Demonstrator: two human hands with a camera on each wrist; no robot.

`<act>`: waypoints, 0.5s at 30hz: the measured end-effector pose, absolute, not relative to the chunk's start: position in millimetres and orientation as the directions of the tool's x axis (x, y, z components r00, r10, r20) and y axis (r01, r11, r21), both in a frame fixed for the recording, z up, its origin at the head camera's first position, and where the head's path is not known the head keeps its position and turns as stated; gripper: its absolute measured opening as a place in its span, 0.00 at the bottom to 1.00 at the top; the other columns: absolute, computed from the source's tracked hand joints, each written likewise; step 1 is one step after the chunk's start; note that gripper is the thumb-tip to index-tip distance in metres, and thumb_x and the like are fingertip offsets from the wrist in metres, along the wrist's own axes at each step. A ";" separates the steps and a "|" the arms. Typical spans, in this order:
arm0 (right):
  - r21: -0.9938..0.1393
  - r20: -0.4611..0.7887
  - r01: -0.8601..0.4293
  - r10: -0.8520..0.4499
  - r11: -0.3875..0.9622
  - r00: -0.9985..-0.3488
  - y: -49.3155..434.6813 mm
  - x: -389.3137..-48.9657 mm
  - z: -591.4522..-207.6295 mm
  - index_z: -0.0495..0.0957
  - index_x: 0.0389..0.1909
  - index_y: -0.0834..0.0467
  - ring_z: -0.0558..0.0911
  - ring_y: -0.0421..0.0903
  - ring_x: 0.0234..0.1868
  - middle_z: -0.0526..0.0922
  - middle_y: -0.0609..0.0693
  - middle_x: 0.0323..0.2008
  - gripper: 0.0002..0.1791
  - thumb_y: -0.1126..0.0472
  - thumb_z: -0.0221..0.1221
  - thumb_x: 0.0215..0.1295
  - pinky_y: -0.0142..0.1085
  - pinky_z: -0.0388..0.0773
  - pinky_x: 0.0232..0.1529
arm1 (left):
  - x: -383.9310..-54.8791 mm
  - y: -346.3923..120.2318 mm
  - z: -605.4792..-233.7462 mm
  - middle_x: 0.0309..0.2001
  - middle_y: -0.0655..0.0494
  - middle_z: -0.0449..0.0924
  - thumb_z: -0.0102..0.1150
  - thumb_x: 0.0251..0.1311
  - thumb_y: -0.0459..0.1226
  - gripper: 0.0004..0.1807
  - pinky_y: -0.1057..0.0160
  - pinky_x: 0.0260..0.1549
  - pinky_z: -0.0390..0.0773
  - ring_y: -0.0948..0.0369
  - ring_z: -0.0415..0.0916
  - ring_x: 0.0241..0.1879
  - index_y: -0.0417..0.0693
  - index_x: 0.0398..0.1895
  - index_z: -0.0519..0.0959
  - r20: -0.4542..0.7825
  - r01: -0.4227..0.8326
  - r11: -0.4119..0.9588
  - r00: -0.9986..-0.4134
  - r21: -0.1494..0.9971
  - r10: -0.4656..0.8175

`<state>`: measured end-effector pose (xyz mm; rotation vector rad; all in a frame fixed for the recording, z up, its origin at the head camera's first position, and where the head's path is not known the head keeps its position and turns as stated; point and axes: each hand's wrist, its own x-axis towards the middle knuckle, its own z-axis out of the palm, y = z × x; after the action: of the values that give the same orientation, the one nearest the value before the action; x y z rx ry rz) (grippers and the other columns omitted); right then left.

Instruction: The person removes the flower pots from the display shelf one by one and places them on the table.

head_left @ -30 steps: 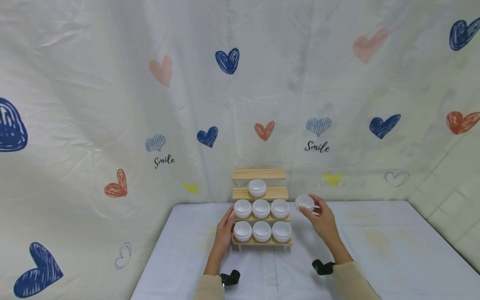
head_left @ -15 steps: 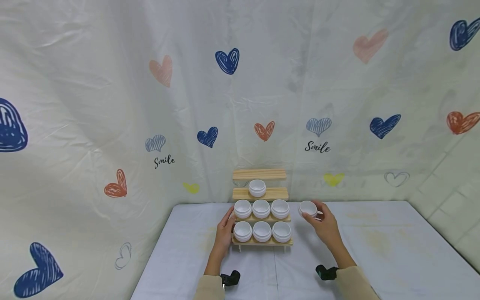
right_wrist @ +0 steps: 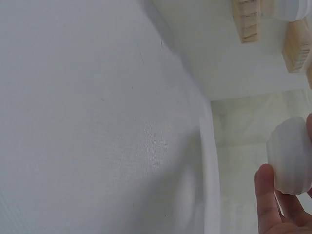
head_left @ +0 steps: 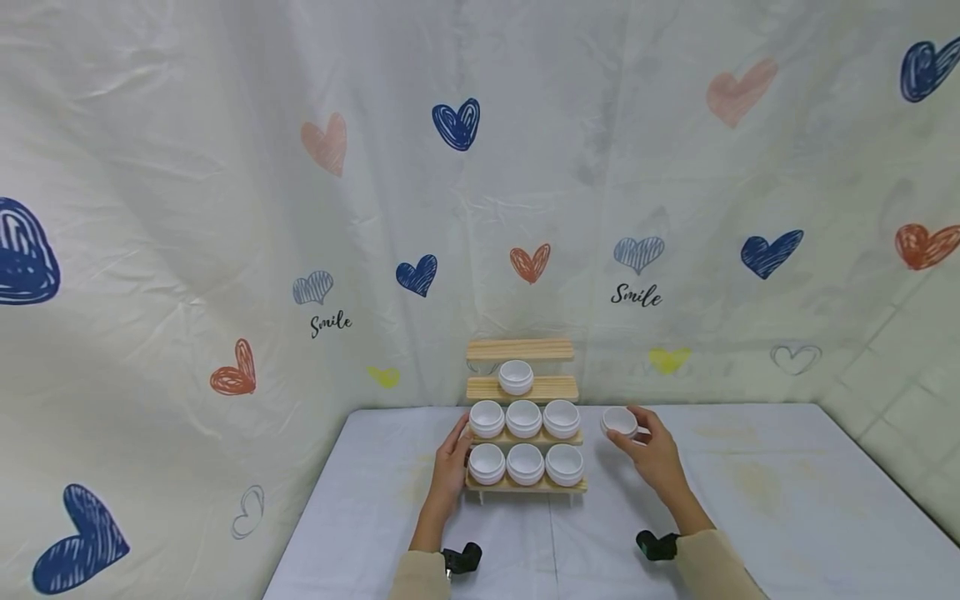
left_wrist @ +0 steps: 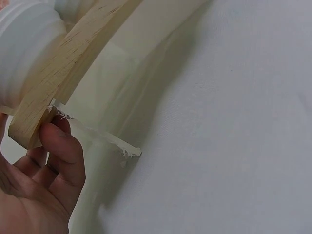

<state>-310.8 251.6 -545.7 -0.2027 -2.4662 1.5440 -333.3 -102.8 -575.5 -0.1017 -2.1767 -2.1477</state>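
A tiered wooden stand (head_left: 525, 489) rises at the back middle of the table. Small white bowls (head_left: 524, 463) fill its two lower shelves in rows, and a single bowl (head_left: 516, 378) sits on the shelf above. My left hand (head_left: 450, 467) grips the stand's left side; in the left wrist view its thumb and fingers pinch the end of a wooden shelf (left_wrist: 63, 63). Just right of the stand, my right hand (head_left: 656, 454) holds another small white bowl (head_left: 618, 423) by its side, clear of the shelves. The right wrist view shows fingertips against that bowl (right_wrist: 291, 156).
The topmost shelf (head_left: 520, 349) of the stand bears nothing. A white cloth covers the table (head_left: 757, 500), and a white curtain (head_left: 540, 183) printed with hearts hangs close behind. Each wrist carries a black camera mount (head_left: 461, 557).
My right hand has moved the held bowl slightly to the right and down, away from the stand. The left hand keeps its grip on the stand's side.
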 end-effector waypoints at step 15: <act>-0.896 0.056 0.050 0.225 0.441 -0.973 251.8 -317.5 -550.5 0.60 0.75 0.58 0.76 0.58 0.59 0.69 0.66 0.68 0.44 0.46 0.69 0.65 0.31 0.73 0.44 | -332.8 -103.5 -576.0 0.68 0.54 0.74 0.49 0.78 0.49 0.28 0.64 0.48 0.73 0.54 0.75 0.48 0.59 0.78 0.66 0.127 0.127 0.011 -0.992 0.992 0.006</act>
<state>-317.5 251.8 -550.5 -0.2430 -2.5213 1.5591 -332.8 -103.5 -576.0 -0.1441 -2.1699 -2.1462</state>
